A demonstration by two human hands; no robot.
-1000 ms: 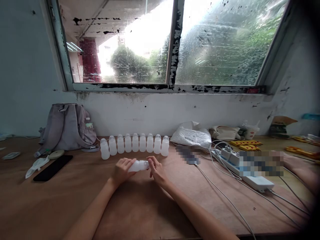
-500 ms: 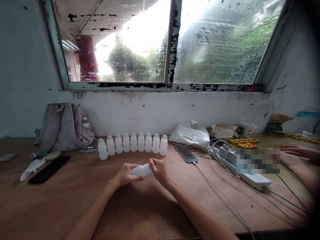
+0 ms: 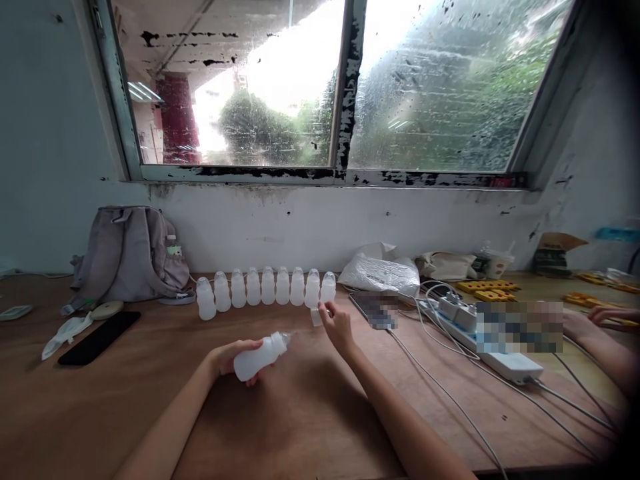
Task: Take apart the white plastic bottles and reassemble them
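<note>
My left hand (image 3: pixel 225 357) is wrapped round a frosted white baby bottle (image 3: pixel 254 363), which tilts with its top pointing up and to the right. A clear teat shows uncovered at the bottle's upper end. Apart from it, to the right, my right hand (image 3: pixel 341 328) pinches a clear bottle cap (image 3: pixel 315 317) between thumb and fingers. Just behind that cap stands a row of several similar baby bottles (image 3: pixel 267 287), upright with clear caps on.
At the back left, a grey backpack (image 3: pixel 125 253) stands behind a black phone (image 3: pixel 100 338). On the right lie another phone (image 3: pixel 367 308), a silver bag (image 3: pixel 380 270) and a power strip (image 3: pixel 510 357) with trailing cables. A co-worker's hands (image 3: pixel 580 327) are at the far right.
The clear cap has come off the bottle, and my right hand has moved right with it. My left hand has shifted left and down with the bottle.
</note>
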